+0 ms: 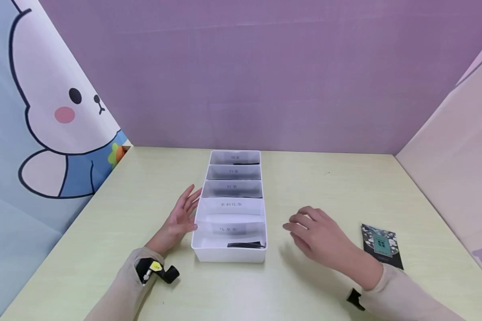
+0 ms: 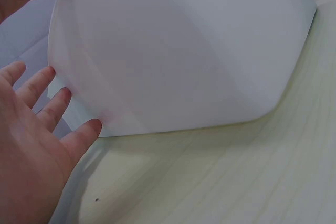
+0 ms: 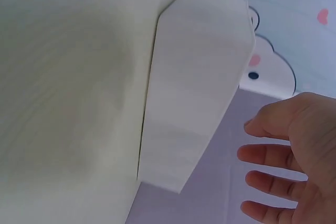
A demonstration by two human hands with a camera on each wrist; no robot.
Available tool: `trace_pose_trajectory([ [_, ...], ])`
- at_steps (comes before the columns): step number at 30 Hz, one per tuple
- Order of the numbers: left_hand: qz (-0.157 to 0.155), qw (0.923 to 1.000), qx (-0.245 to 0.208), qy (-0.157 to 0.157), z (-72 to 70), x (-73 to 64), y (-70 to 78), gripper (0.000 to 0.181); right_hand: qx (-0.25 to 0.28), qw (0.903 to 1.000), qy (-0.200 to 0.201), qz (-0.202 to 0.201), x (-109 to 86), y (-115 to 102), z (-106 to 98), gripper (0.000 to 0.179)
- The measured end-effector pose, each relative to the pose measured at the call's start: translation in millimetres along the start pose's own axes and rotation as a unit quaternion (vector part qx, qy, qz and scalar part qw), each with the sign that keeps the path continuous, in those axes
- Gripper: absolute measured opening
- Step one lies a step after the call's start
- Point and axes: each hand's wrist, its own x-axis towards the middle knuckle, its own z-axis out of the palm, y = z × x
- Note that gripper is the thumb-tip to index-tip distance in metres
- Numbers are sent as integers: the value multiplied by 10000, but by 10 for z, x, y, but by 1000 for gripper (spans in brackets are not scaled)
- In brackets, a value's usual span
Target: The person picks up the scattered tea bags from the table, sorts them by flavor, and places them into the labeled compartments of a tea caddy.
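A long white divided box (image 1: pixel 230 255) stands on the table, with labelled compartments in a row. My left hand (image 1: pixel 176 225) is at its left side, fingers spread and fingertips touching the wall, as the left wrist view also shows; the thumb reaches the rim. To the right of the box, my right hand (image 1: pixel 319 236) hovers over the table with relaxed, slightly bent fingers, holding nothing. A black flat item (image 1: pixel 246 244) lies in the nearest compartment. Thin dark edges show in some farther compartments. A black flowered tea packet (image 1: pixel 381 243) lies beyond the right wrist, partly covered by the sleeve.
The pale wooden table (image 1: pixel 325 187) is bounded by a purple cloth backdrop (image 1: pixel 241 80) behind. A cartoon-printed cloth (image 1: pixel 44 133) hangs at the left, and a pale pink one (image 1: pixel 458 156) at the right.
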Motion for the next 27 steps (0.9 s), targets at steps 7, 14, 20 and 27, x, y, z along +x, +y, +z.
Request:
trace_pose_trajectory([
  [7,-44,10000,19,41,-5,2,3,105,-121,9986,-95,499,-198,231,-79,19],
  [14,-48,10000,65,13,-3,3,-3,102,-437,9906,-565,1165,-383,357,-180,42],
  [20,-71,9999,84,25,1,10,1,102,-492,9826,-753,1623,-562,486,-262,46],
  [27,-86,9999,76,43,5,7,6,104,-439,9643,-1153,2342,-784,632,-341,45],
])
